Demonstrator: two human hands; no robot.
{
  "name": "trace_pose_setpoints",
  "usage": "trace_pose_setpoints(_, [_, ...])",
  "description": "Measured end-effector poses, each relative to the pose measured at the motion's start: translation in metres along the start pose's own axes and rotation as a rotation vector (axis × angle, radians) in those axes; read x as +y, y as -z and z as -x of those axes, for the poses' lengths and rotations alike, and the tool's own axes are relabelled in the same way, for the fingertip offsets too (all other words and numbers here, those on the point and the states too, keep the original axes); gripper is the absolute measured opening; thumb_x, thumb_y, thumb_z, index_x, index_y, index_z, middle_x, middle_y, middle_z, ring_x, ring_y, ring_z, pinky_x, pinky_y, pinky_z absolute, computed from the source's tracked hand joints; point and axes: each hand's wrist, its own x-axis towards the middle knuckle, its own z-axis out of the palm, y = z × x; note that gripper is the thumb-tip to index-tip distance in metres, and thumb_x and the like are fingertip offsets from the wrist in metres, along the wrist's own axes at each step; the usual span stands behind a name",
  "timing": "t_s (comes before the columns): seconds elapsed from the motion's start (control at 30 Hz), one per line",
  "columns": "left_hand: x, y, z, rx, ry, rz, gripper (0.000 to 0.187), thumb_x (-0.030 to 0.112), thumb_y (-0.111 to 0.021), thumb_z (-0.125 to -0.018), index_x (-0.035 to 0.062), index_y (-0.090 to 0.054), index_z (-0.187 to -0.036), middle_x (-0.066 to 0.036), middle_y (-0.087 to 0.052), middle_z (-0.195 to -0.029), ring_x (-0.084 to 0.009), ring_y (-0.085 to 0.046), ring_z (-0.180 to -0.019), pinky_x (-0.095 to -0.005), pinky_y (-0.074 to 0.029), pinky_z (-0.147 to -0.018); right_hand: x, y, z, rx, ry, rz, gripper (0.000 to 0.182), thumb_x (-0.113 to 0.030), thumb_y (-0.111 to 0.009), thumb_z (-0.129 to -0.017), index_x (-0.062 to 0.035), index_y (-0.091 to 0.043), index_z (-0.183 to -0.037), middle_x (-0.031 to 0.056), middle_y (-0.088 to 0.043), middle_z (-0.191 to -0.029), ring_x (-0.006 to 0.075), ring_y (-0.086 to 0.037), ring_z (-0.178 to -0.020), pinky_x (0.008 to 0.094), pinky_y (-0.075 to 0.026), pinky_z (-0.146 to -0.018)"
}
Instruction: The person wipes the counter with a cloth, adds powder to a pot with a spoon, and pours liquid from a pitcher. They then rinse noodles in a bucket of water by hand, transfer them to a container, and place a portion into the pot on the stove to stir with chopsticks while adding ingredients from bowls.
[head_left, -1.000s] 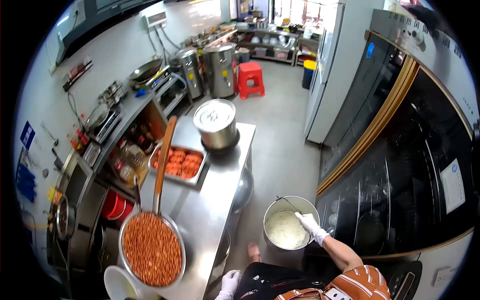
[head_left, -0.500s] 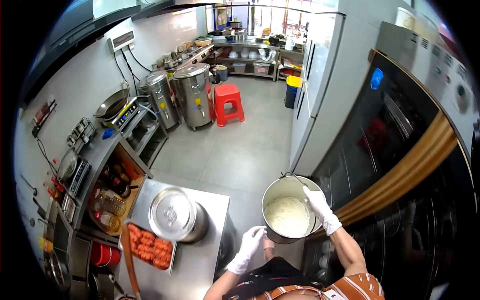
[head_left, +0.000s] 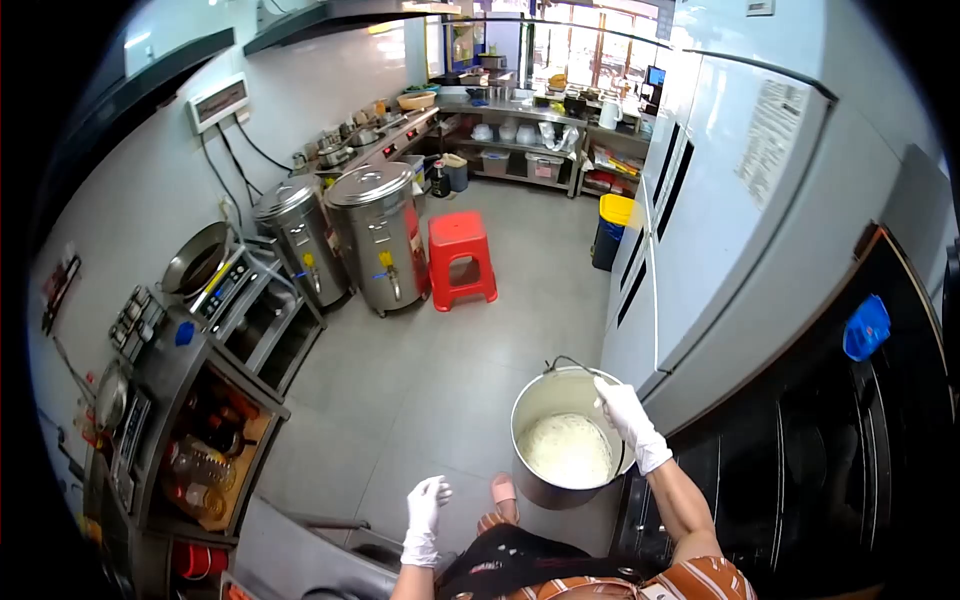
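Steel pot (head_left: pixel 560 440) hangs from my right hand (head_left: pixel 625 420), its grip closed on the rim, level so the white food (head_left: pixel 566 450) stays in; left hand (head_left: pixel 424 505) swings open and empty.

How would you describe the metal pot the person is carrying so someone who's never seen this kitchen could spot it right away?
Start at the tall white fridge on the right of the kitchen floor; just below its near corner, the right hand in a white glove grips the rim of a round steel pot. Unlike the two lidded steel urns by the red stool, it is open, held above the floor, with pale white food inside.
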Motion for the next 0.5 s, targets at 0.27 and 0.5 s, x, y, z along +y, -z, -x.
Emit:
trace_pose_setpoints(0.27, [0.082,-0.085,-0.206,0.011,0.088,-0.13,0.021,0.019,-0.058,-0.09,0.0005,-0.063,-0.098,-0.008,-0.064,-0.085,-0.0141,-0.062,-0.072,-0.0264,-0.051,-0.064,-0.114,-0.007,-0.203,-0.009,0.016,-0.009,0.047,-0.044,-0.057,-0.087,-0.0061,-0.058,-0.06,-0.0006,-0.047,-0.049,0.01,-0.041,-0.042,0.0268,-0.033,-0.042])
trace_pose_setpoints(0.5, [0.159,-0.19,-0.371,-0.005,-0.102,-0.19,0.023,0.017,-0.057,-0.091,-0.0005,-0.062,-0.104,-0.007,-0.065,-0.09,-0.0134,-0.062,-0.08,-0.0254,-0.05,-0.072,-0.204,-0.038,-0.419,-0.141,0.155,0.04,0.046,-0.043,-0.055,-0.089,-0.0076,-0.056,-0.06,-0.0031,-0.039,-0.044,0.0077,-0.035,-0.037,0.0247,-0.027,-0.038])
